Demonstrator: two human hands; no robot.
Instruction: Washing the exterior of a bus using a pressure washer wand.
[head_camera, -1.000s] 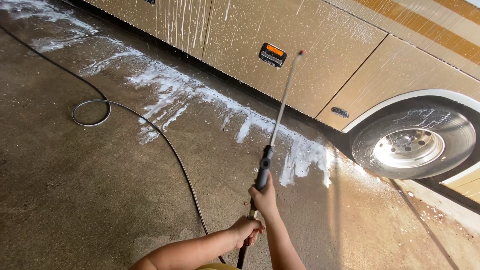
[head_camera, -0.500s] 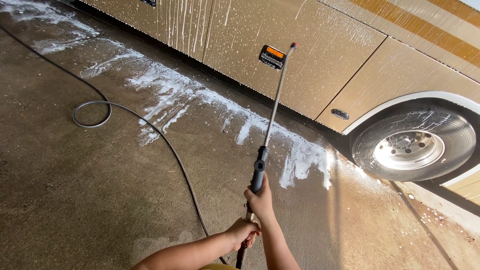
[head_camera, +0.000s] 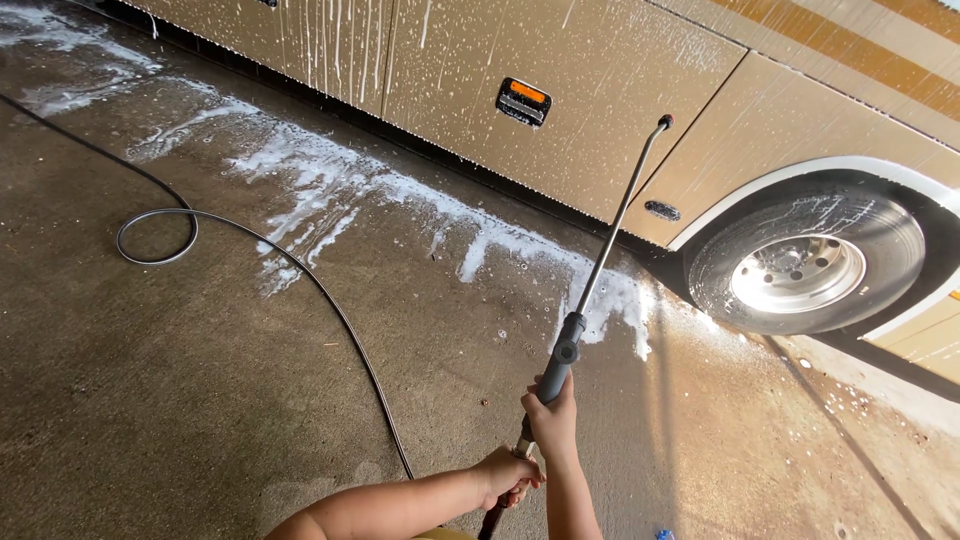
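My right hand (head_camera: 552, 420) grips the dark handle of a pressure-washer wand (head_camera: 610, 240), forward on the grip. My left hand (head_camera: 508, 476) holds the rear end of the same handle, just below and left of the right hand. The thin metal lance rises up and right, and its tip (head_camera: 665, 122) points at the tan side panel of a large vehicle (head_camera: 600, 60), which is streaked with soap. A black hose (head_camera: 330, 300) runs from the wand's base across the wet concrete to a loop (head_camera: 155, 235) at the left.
The vehicle's soapy tyre and chrome wheel (head_camera: 800, 270) sit at the right. An orange marker light (head_camera: 525, 98) is on the panel left of the lance tip. White foam (head_camera: 400, 195) lies on the concrete along the vehicle's lower edge.
The lance tip has swung right, away from the orange marker light and toward the wheel. Both hands keep their hold on the handle.
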